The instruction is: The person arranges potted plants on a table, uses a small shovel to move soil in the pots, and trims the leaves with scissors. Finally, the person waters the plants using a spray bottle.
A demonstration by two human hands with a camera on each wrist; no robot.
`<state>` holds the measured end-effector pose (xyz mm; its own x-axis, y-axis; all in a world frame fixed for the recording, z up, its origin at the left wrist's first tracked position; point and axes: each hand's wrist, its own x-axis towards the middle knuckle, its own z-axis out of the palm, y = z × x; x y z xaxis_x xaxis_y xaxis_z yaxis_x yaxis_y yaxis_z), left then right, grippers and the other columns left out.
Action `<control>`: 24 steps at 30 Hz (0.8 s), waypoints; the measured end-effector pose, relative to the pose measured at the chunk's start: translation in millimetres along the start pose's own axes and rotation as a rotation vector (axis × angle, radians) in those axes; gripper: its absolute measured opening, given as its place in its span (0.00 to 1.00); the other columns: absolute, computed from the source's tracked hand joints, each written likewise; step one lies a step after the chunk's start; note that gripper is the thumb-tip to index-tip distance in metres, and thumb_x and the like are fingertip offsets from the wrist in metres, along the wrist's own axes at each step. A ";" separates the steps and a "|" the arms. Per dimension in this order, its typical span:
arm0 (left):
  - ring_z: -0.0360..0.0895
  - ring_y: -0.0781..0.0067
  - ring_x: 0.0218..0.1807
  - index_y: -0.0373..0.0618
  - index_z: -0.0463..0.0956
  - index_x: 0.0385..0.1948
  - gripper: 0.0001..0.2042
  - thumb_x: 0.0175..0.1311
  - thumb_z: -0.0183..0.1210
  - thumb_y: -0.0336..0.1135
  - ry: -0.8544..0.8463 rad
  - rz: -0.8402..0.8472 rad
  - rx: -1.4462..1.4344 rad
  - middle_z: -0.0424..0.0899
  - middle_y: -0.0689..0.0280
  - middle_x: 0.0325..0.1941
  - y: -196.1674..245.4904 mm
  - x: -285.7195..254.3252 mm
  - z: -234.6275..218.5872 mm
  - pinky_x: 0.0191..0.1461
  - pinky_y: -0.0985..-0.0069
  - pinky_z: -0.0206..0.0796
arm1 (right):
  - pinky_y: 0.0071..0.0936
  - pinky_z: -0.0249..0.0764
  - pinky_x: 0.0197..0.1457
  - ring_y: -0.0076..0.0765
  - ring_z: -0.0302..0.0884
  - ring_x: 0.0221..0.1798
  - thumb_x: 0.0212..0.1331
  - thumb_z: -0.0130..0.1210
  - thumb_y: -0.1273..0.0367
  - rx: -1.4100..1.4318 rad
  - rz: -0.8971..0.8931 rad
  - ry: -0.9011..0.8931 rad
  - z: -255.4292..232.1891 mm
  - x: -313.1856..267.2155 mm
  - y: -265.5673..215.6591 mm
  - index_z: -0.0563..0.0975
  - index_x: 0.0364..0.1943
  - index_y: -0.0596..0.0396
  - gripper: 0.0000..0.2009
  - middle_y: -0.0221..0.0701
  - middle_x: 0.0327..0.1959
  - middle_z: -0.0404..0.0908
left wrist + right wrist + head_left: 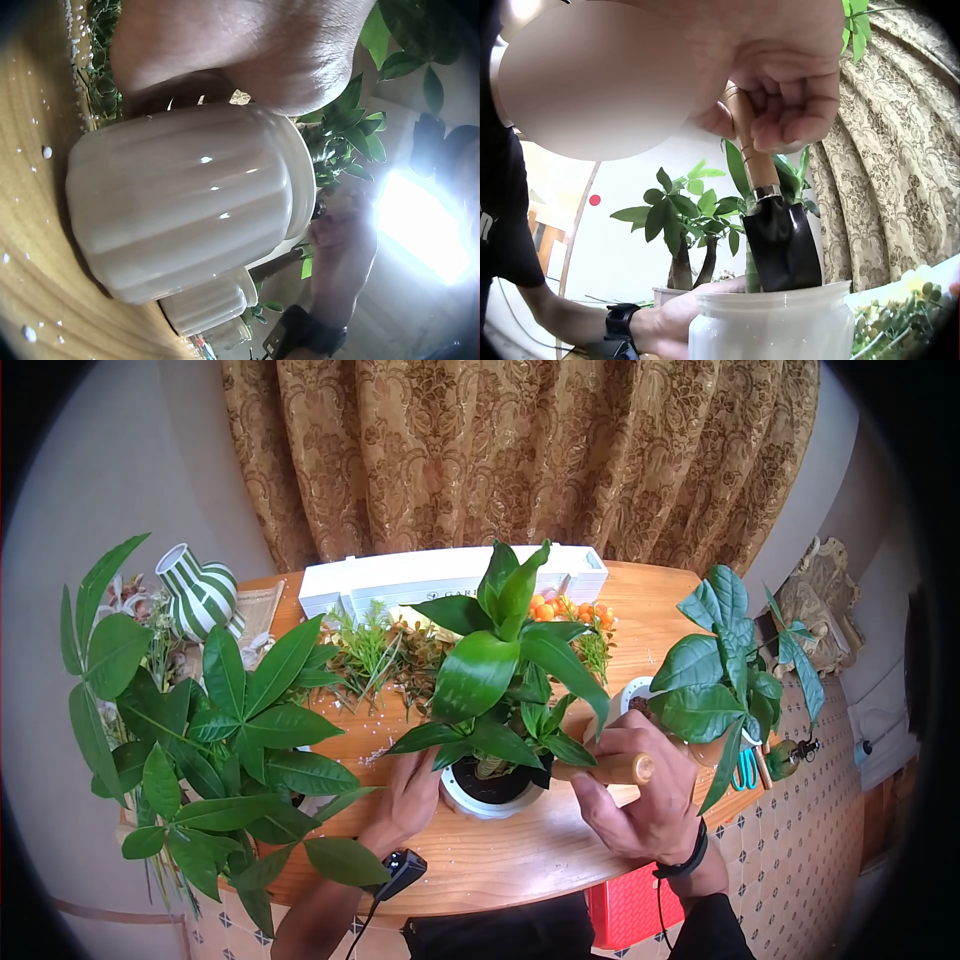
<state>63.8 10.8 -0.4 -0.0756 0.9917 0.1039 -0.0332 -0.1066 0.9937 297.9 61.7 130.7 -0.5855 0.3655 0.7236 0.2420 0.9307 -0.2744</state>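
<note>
A white fluted pot (187, 195) holds a broad-leaved green plant (480, 675) and dark soil (492, 784). My left hand (408, 800) holds the pot from its left side; leaves hide part of the fingers. In my right hand (640, 790) is a small trowel (784, 247), gripped by its wooden handle (756, 154). Its black blade points down over the pot's rim, and the tip is out of sight behind that rim in the right wrist view.
A large leafy plant (240, 730) crowds the left side. At the right stands another potted plant (715, 680), with blue-handled scissors (745, 768) nearby. Behind are cut greenery (365, 655), orange berries (560, 610), a white planter box (380, 580) and a striped vase (203, 595).
</note>
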 end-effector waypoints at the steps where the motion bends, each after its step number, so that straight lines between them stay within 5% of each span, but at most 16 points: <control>1: 0.83 0.73 0.25 0.36 0.69 0.60 0.19 0.81 0.41 0.42 0.001 -0.004 0.006 0.80 0.61 0.36 -0.6 -0.2 -0.2 0.22 0.80 0.73 | 0.31 0.71 0.28 0.36 0.76 0.24 0.51 0.67 0.75 -0.008 -0.017 0.005 0.4 0.7 0.8 0.77 0.36 0.59 0.11 0.34 0.28 0.79; 5: 0.83 0.73 0.25 0.36 0.68 0.61 0.20 0.81 0.40 0.42 0.010 0.098 0.109 0.80 0.61 0.35 -0.1 -0.2 0.9 0.22 0.80 0.73 | 0.30 0.71 0.28 0.36 0.76 0.25 0.51 0.67 0.76 -0.024 0.000 0.015 -1.5 1.0 0.4 0.76 0.37 0.59 0.12 0.35 0.28 0.79; 24: 0.84 0.73 0.26 0.36 0.68 0.60 0.19 0.82 0.41 0.42 -0.003 -0.014 -0.020 0.80 0.60 0.39 5.6 0.3 2.0 0.22 0.80 0.76 | 0.31 0.70 0.27 0.36 0.77 0.26 0.50 0.66 0.77 -0.018 -0.031 0.056 -2.9 1.2 1.7 0.75 0.39 0.59 0.13 0.33 0.29 0.80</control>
<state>65.5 10.6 5.3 -0.0719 0.9933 0.0904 -0.0539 -0.0944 0.9941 299.8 63.7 133.0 -0.5484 0.3347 0.7663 0.2388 0.9409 -0.2401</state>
